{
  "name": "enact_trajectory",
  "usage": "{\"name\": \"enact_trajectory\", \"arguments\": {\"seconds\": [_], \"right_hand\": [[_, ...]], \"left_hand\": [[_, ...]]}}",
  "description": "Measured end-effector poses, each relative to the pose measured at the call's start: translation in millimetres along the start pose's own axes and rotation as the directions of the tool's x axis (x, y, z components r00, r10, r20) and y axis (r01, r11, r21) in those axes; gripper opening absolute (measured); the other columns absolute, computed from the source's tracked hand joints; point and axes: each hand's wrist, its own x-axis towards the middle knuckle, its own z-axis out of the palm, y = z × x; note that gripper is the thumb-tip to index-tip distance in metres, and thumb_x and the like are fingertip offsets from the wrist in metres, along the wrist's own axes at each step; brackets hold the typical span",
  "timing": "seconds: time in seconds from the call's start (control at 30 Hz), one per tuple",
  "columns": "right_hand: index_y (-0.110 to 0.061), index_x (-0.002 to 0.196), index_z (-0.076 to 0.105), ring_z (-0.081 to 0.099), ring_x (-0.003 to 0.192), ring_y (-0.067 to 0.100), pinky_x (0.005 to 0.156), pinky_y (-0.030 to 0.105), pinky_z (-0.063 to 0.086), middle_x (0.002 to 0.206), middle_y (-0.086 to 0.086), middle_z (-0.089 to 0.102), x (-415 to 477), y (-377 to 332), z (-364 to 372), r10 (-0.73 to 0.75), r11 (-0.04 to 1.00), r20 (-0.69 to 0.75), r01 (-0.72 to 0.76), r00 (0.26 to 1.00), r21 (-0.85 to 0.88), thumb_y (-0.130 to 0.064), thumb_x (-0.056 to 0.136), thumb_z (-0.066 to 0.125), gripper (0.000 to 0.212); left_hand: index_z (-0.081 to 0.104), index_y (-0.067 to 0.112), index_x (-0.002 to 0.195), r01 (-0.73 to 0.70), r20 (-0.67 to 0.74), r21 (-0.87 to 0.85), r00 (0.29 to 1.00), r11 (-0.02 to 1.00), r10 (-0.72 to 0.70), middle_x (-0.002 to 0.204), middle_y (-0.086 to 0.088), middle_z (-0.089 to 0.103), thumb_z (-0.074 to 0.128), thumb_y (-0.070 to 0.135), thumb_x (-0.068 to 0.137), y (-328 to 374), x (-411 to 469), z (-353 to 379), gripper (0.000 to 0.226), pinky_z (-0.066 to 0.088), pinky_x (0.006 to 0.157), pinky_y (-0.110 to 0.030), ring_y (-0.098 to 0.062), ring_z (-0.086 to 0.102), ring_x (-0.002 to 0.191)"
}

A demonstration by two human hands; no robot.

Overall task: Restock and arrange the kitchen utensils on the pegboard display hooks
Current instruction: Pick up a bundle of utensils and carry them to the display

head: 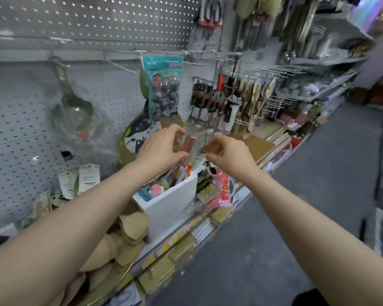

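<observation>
Left hand (161, 146) curls round a pink-handled utensil (187, 143); right hand (228, 154) pinches its brown card tab (209, 148), probably to line it up for a hook (122, 66). Both hover over the white box (170, 202) near the shelf's front edge.

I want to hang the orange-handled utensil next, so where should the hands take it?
Pinch the orange-handled utensil by its tip, the only part showing above the white box rim. Come from above: it stands nearly upright, crowded by other utensils, so a sideways reach would likely snag them.
</observation>
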Motion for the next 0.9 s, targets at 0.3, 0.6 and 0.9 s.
{"name": "enact_trajectory", "arguments": {"seconds": [0.3,0.6,0.9], "right_hand": [[-0.024,0.118,0.063,0.064,0.089,0.020,0.078,0.036,0.053,0.094,-0.004,0.067,17.4,172.8,-89.2,0.137,0.988,-0.122,-0.145,0.983,-0.056,-0.029,0.084,0.069,0.035],[-0.021,0.119,0.062,0.063,0.091,0.020,0.081,0.033,0.050,0.101,-0.003,0.069,38.5,309.4,-148.0,0.240,0.968,-0.128,-0.247,0.962,-0.042,-0.030,0.087,0.069,0.034],[-0.024,0.116,0.064,0.063,0.088,0.018,0.080,0.034,0.052,0.094,-0.004,0.070,101.1,420.1,-163.6,0.311,0.944,-0.190,-0.326,0.931,-0.051,-0.034,0.086,0.068,0.031]], "left_hand": [[0.051,0.031,0.118,-0.169,0.082,-0.117,0.980,0.979,0.179,0.102,0.012,0.058,0.078,0.039,0.076,146.6,102.6,119.7,0.051,0.052,0.079,-0.037,-0.011,0.059,0.090],[0.052,0.030,0.117,-0.248,0.106,-0.190,0.957,0.950,0.271,0.099,0.011,0.058,0.079,0.040,0.073,241.7,182.8,221.0,0.052,0.052,0.084,-0.039,-0.012,0.059,0.087],[0.052,0.029,0.118,-0.294,0.151,-0.222,0.932,0.930,0.330,0.104,0.010,0.058,0.077,0.040,0.075,296.0,286.4,311.3,0.051,0.047,0.078,-0.030,-0.011,0.057,0.089]]}}
